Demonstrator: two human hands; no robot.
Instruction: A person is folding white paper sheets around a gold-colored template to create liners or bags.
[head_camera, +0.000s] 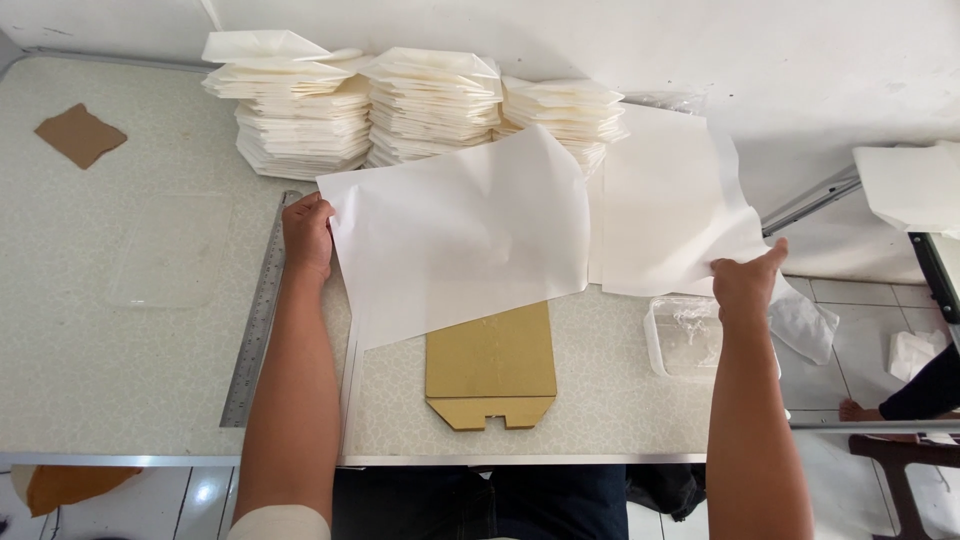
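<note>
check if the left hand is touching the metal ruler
Cannot tell. In the head view the left hand grips the white sheet just above the ruler, hiding any gap.

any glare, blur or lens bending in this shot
Head view: soft, even daylight; the white sheet and the paper stacks are nearly washed out, with only faint shadows. Both hands, left and right, look sharp. The table edge bows slightly, a sign of wide-angle distortion.

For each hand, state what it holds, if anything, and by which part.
The left hand has its grip on the left edge of a white paper sheet. The right hand grips the lower right corner of another white sheet.
</note>
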